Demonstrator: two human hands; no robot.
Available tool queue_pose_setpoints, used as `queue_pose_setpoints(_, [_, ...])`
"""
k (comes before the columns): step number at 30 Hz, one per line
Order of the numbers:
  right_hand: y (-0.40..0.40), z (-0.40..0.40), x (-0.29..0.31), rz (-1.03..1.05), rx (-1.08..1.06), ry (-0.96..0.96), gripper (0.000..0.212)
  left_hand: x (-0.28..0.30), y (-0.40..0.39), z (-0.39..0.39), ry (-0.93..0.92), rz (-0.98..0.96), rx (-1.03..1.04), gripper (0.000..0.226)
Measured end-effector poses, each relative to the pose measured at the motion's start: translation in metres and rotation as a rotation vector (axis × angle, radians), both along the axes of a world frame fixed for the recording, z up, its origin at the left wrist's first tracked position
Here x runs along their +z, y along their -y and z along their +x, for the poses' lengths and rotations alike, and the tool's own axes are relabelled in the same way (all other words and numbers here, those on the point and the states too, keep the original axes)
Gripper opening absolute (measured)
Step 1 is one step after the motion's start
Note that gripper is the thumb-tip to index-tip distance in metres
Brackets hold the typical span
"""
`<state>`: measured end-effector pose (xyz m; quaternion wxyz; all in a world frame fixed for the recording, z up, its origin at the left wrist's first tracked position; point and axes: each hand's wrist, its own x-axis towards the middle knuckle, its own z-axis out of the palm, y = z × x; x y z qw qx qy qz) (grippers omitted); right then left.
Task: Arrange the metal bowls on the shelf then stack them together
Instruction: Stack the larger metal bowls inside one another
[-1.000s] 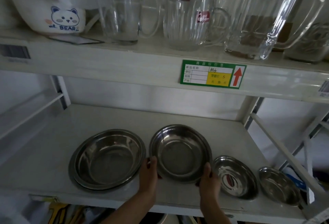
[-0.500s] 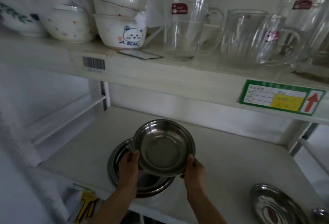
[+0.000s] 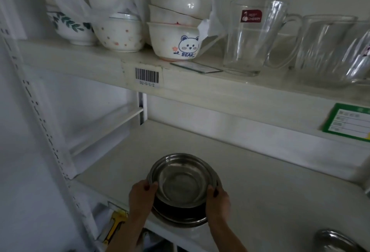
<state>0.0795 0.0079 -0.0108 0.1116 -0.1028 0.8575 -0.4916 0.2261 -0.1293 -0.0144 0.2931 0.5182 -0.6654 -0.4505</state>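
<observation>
A round, dull-grey stainless-steel bowl (image 3: 181,181) with a smooth brushed inside and a thin rolled rim sits inside a wider, shallower steel bowl (image 3: 180,218), whose flat flared rim shows below and around it. The pair stands near the front edge of the lower white painted metal shelf (image 3: 270,187), towards its left end. The left hand (image 3: 141,194) grips the inner bowl's left rim, thumb hooked over the edge and fingers curled beneath. The right hand (image 3: 217,197) grips the right rim in the same way, thumb on top.

At the bottom right corner, well apart from the pair, the curved shiny rim of a smaller steel dish (image 3: 338,240) lies on the same shelf.

On the upper white shelf (image 3: 200,83) stand glazed ceramic bowls in stacks: a white bowl with a blue bear face and the word BEAR (image 3: 174,41), a cream bowl with small orange spots (image 3: 119,35) and a white bowl with dark green leaves (image 3: 72,28), with crumpled white paper between them. To the right stand a clear smooth glass jug with a red label (image 3: 250,37) and a ribbed glass jug (image 3: 328,51). A black barcode sticker (image 3: 147,75) and a green-bordered price tag (image 3: 348,122) are fixed to that shelf's front edge.
</observation>
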Motion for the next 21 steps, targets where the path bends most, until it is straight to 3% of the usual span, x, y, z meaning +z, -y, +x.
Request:
queue_pose_setpoints(2, [0.000, 0.000, 0.000, 0.018, -0.019, 0.015, 0.039, 0.001, -0.004, 0.002, 0.015, -0.019, -0.002, 0.024])
queue_pose_setpoints(6, [0.001, 0.002, -0.007, 0.069, -0.023, -0.019, 0.027, -0.006, -0.008, 0.003, 0.073, -0.036, 0.014, 0.021])
queue_pose_setpoints(9, [0.001, 0.001, -0.013, 0.109, -0.021, -0.033, 0.027, -0.011, -0.010, 0.002, 0.109, -0.048, 0.021, 0.034])
queue_pose_setpoints(21, [-0.008, -0.003, -0.003, 0.226, 0.051, -0.113, 0.034, -0.010, -0.008, -0.003, 0.336, -0.151, -0.051, 0.037])
